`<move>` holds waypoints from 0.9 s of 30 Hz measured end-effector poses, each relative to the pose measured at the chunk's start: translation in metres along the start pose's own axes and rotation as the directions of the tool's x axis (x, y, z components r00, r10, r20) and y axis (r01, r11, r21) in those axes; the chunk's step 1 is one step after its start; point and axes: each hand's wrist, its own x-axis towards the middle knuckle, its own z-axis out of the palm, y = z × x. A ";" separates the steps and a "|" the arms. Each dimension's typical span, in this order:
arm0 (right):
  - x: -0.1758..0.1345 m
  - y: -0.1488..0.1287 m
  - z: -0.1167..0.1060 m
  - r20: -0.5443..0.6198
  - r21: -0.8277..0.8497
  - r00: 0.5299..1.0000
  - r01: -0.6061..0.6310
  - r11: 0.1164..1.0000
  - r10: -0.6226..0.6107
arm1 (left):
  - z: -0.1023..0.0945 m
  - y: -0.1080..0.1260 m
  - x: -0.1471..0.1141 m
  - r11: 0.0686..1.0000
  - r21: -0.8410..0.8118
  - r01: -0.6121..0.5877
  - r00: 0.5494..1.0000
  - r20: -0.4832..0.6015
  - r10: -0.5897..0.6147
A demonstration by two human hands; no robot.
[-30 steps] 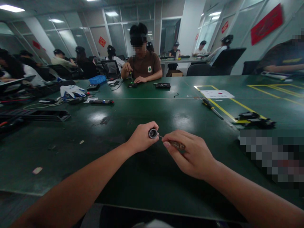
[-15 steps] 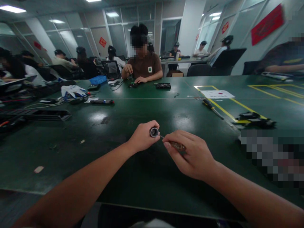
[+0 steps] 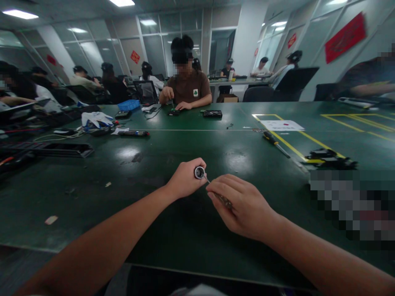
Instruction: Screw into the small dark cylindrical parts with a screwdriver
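Note:
My left hand (image 3: 184, 178) is closed around a dark cylindrical part with a silver ring at its open end (image 3: 199, 172); most of its body is hidden inside the fist. The open end faces me. In my right hand (image 3: 243, 205) is a small screwdriver (image 3: 222, 200) with a brownish, see-through handle, the fingers wrapped round it. Its thin shaft points up and left to the right side of the ringed part. Whether the tip touches the part or sits in it, I cannot make out. Both hands are above the green table (image 3: 173, 238).
A yellow-and-black screwdriver (image 3: 276, 144) and a black part (image 3: 331, 158) lie to the right, by a paper sheet (image 3: 282, 125). At the left are white gloves (image 3: 97, 120), a dark tool (image 3: 134, 133) and a black tray (image 3: 66, 149). A co-worker (image 3: 188, 86) sits opposite.
My right hand and the screwdriver have shifted slightly left and down, and the shaft is now angled more steeply. My left hand still grips the ringed part in nearly the same place.

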 end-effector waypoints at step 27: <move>-0.001 0.018 -0.008 -0.009 0.215 0.912 -0.399 0.891 0.411 | 0.003 -0.006 0.000 0.998 0.057 -0.007 0.999 0.036 0.005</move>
